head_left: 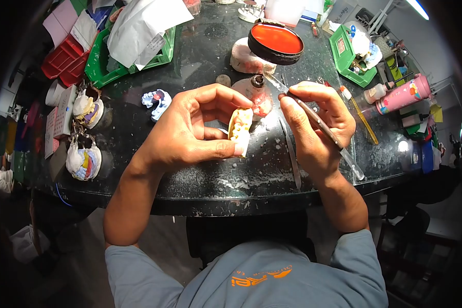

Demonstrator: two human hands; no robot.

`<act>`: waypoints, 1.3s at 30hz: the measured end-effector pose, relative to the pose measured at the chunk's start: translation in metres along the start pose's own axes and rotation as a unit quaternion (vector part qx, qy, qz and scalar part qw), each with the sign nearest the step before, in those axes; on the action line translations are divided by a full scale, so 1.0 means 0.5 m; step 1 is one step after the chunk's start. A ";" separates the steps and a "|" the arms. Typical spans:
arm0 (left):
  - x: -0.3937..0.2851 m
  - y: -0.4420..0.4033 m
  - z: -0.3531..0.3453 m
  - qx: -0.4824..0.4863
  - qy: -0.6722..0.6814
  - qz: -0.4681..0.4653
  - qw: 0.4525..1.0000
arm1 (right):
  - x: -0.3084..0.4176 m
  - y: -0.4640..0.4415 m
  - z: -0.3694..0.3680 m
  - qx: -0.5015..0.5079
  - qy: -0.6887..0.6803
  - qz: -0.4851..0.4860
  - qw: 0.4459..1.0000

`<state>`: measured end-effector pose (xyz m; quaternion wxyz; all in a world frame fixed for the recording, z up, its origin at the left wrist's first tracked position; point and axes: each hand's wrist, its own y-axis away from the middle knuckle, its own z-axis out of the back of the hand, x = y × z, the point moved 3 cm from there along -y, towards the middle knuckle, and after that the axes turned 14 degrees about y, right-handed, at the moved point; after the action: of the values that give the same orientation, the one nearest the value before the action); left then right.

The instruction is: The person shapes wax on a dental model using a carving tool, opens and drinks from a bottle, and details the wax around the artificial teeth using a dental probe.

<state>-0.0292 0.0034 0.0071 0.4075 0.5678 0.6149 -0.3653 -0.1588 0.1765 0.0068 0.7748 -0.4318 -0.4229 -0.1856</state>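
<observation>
My left hand [182, 126] is closed, its fingers and thumb pinching a small cream dental model [239, 128] with a row of teeth, held upright above the bench. In my right hand [321, 120] lies a slim wax knife [321, 126], gripped like a pen with its tip pointing up and away. Just beyond the tip, a round black tin of red wax [276, 40] rests tilted by a pale plaster block [249, 55]. Between my hands stands a small burner [257, 84] with a dark neck and pinkish stains; whether it is lit, I cannot tell.
Plaster models on articulators [84, 159] and a blue-white arch-shaped piece [156, 102] are on the left. Green trays [100, 69] stand at the back left and right [362, 77]. A long metal tool [291, 159], a yellow brush [367, 123] and a pink bottle [403, 95] lie rightward.
</observation>
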 end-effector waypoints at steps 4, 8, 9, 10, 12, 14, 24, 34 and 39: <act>0.003 0.002 0.002 0.003 0.007 0.002 1.000 | 0.004 -0.001 -0.001 -0.004 -0.006 0.032 0.999; 0.001 0.001 0.001 0.002 0.001 0.003 1.000 | 0.005 0.000 0.002 0.010 -0.027 0.109 0.994; 0.002 0.000 0.002 0.004 -0.003 0.003 1.000 | 0.002 0.002 0.001 0.016 -0.032 0.141 0.989; 0.002 0.000 0.003 0.006 -0.008 0.004 1.000 | -0.002 0.008 -0.009 0.020 -0.058 0.138 0.988; 0.005 0.001 0.009 0.008 -0.004 0.016 1.000 | 0.011 0.012 -0.015 0.019 -0.029 0.181 0.983; 0.007 0.001 0.010 0.013 0.003 0.019 1.000 | 0.020 0.014 -0.016 0.012 0.020 0.240 0.971; 0.010 0.000 0.015 0.032 0.023 0.012 0.999 | 0.035 0.020 -0.025 0.007 0.053 0.275 0.960; 0.010 0.001 0.017 0.026 0.011 0.020 0.999 | 0.035 0.021 -0.026 0.007 0.061 0.277 0.959; 0.009 0.001 0.015 0.027 0.019 0.016 0.999 | 0.036 0.021 -0.027 0.010 0.067 0.275 0.959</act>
<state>-0.0283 -0.0017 0.0000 0.3859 0.5951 0.6031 -0.3649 -0.1350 0.1725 0.0127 0.8266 -0.5103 -0.2369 0.0107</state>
